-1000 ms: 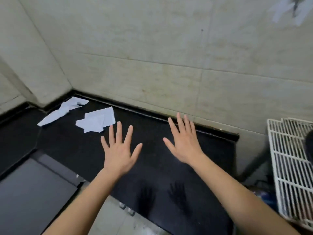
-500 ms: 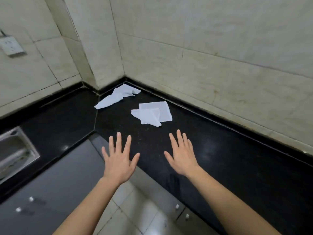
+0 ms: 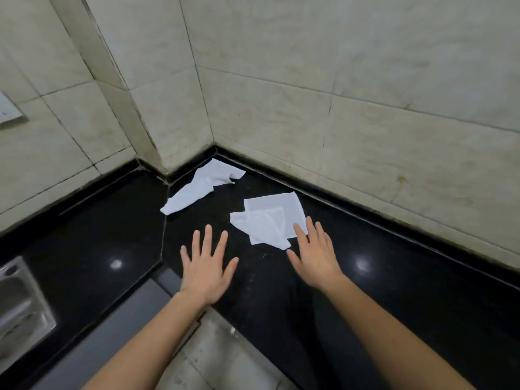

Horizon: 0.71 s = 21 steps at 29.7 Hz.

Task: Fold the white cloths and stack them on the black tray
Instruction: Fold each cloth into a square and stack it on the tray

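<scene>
Two white cloths lie on the black counter [image 3: 394, 277]. One cloth [image 3: 270, 218] lies flat near the middle, with a corner folded over itself. The other cloth [image 3: 202, 187] is crumpled and stretched into the corner by the wall. My right hand [image 3: 315, 254] hovers flat with spread fingers, its fingertips at the near right edge of the flat cloth. My left hand [image 3: 206, 266] is open too, palm down, just left of that cloth and holding nothing. No black tray is visible.
Tiled walls [image 3: 337, 94] enclose the counter at the back and left. A steel sink [image 3: 19, 302] sits at the far left edge. Grey cabinet fronts [image 3: 112, 327] and a tiled floor [image 3: 219, 358] lie below the counter's inner corner.
The view has swung left and closer to the corner. Both hands have moved forward toward the cloths; the right fingertips now reach the flat cloth's edge.
</scene>
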Available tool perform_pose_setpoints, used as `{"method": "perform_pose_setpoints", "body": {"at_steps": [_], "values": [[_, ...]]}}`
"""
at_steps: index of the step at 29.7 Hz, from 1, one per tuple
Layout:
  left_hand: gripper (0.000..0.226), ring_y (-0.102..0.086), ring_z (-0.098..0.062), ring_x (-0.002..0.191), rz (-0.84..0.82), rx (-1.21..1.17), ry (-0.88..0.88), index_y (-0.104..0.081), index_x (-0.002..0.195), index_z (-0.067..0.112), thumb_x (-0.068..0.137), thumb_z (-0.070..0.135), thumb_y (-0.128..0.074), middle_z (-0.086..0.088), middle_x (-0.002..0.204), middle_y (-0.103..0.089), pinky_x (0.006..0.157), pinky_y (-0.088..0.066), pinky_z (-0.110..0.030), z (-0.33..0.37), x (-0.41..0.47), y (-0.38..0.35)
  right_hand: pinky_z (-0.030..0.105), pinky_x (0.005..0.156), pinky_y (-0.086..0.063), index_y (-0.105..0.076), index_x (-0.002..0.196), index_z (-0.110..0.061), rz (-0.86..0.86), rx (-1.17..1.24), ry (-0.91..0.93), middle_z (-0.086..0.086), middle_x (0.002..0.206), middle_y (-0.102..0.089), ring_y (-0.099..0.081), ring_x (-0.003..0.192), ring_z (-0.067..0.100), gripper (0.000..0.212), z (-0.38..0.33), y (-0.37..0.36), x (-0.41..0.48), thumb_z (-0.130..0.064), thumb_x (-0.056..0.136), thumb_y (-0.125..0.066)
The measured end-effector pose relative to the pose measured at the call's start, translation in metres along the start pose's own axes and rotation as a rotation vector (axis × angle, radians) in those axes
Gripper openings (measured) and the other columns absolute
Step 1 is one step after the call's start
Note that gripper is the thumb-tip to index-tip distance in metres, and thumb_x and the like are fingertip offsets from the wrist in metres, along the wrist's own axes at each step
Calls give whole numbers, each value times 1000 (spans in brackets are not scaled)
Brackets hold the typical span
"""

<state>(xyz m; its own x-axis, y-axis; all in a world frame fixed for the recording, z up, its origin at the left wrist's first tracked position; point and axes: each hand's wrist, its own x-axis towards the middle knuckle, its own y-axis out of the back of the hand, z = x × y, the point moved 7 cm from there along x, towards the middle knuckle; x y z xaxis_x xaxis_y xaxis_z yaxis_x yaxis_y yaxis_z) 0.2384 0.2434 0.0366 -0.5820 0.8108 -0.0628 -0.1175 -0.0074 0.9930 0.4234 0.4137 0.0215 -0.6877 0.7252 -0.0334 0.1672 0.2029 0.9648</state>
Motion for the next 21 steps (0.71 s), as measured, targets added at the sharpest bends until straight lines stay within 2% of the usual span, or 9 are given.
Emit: {"method": "perform_pose_setpoints", "body": {"at_steps": [6,15,21], "values": [[71,12,-29,150,50,-30,-47,-1,157,31,97,62,-25,-6,164,11,119,-4,-56,-3,85,29,45,123,-11,-7,159,-20,24,2,-5,11,167,1,-2,153,33,67,-4,22,76,-47,104,-34],[75,-7,-28,151,-109,-68,-120,-12,156,16,97,51,-42,-10,164,-9,119,-20,-49,-19,194,-13,42,114,-32,-16,157,-17,-89,20,-104,10,163,-19,-21,149,27,62,-6,-12,158,-36,103,-39],[73,-8,-28,150,-219,-85,-249,-12,156,17,98,49,-42,-10,164,-9,119,-20,-47,-28,259,-61,39,108,-40,-22,156,-18,-157,38,-277,8,157,-30,-33,141,26,59,5,-50,189,-30,102,-42]]}}
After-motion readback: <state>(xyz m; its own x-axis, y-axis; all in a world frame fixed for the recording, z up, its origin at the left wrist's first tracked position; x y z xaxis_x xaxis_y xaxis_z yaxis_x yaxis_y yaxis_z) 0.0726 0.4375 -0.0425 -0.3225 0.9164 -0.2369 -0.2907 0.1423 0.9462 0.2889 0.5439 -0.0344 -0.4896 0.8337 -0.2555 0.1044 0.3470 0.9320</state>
